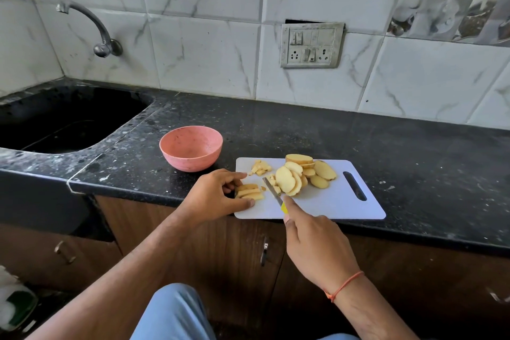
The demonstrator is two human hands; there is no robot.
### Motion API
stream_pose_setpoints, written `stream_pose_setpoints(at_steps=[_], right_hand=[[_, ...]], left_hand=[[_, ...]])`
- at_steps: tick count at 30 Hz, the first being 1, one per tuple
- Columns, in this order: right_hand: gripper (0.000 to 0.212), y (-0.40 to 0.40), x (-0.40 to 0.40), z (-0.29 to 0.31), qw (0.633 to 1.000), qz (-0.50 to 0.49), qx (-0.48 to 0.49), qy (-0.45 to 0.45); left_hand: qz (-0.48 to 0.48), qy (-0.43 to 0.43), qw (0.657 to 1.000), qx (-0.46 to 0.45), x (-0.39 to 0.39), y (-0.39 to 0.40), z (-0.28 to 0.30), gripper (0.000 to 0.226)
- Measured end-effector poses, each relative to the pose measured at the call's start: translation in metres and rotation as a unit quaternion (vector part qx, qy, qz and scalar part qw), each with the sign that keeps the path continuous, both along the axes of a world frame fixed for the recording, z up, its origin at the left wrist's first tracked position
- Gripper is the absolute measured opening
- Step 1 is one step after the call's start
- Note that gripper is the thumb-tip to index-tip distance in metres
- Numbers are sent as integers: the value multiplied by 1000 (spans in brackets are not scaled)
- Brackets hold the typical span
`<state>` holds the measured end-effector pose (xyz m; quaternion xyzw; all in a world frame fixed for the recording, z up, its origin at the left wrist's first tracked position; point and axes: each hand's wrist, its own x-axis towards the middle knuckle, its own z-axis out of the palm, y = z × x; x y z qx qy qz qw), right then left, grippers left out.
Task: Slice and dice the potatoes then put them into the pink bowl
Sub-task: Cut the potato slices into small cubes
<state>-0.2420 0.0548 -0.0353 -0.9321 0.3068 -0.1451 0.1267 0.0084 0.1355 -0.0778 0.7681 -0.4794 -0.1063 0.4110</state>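
The pink bowl stands on the bench. On the white board, the left grip pinches potato strips; the right grip clamps a knife beside the potato slices.

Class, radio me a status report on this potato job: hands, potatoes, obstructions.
Left hand holding potato strips on cutting board. Right hand gripping knife. Pink bowl empty. Nothing in the way.
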Motion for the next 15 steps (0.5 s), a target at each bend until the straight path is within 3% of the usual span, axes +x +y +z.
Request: stream_pose_setpoints(at_steps=[5, 15], right_hand=[[54, 2, 18, -4, 1000, 14, 9, -7], [55, 4, 40, -4, 999, 24, -11, 47]], left_hand=[[1, 12, 1000, -16, 1, 0, 0, 38], [-3, 19, 1000, -16, 1, -1, 1, 36]])
